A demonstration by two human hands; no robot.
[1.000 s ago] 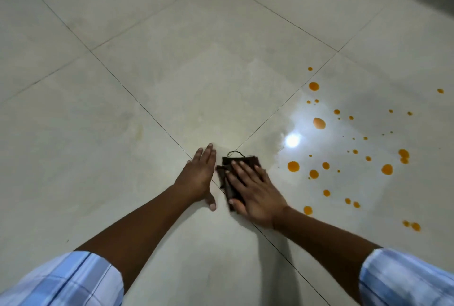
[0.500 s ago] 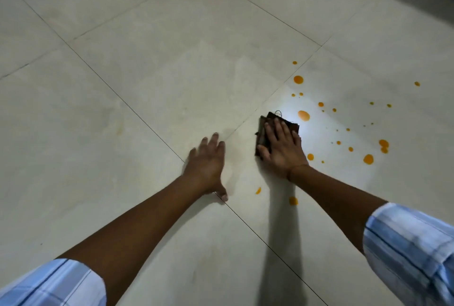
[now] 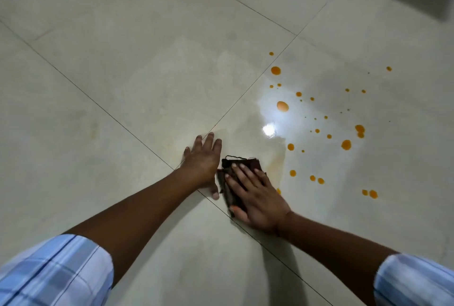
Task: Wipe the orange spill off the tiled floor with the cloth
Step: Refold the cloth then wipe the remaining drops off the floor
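Clearly the job is only just under way: the right hand [image 3: 255, 195] lies flat with its fingers straight and spread, pressing the dark folded cloth [image 3: 249, 161] onto the floor [image 3: 122, 72] close to where the tile lines cross, at the near left edge of the orange spill [image 3: 282, 106]. The left hand [image 3: 202, 163] rests palm down on the bare tile just beside the cloth, fingers straight, holding nothing; it looks to be there as a prop. Just to the right of the cloth a faint orange smear [image 3: 277, 160] shows on the wet-looking tile, which suggests a small patch has been wiped, though not cleanly. Nearly all of the spill is yet to be done: round drops are scattered to the right and farther out, from one near the tile line [image 3: 276, 70] across to a big one [image 3: 346, 144] and a pair low on the right [image 3: 373, 193], with one small drop touching the edge of the right hand. So I judge that most of the wiping is left, and the smear will want a second pass
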